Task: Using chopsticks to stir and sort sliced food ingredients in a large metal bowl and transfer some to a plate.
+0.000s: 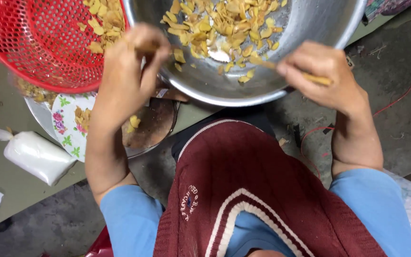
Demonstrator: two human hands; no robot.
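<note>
The left hand point(129, 66) sits at the near rim of the steel bowl point(310, 28), fingers curled shut around a small brownish piece that is mostly hidden. The right hand point(322, 71) holds a thin tan strip point(291, 71), pinched between closed fingers, its tip reaching over the bowl's inner wall. Pale yellow peeled pieces point(224, 24), small, irregular and flaky, lie scattered across the smooth, reflective bowl bottom. A red plastic mesh basket point(29, 43) beside the left hand holds similar pieces. Below it, a flowered plate point(65, 126) and a round dark board point(151, 126) rest on the grey bench point(5, 119), near a white filled plastic bag point(36, 154).
</note>
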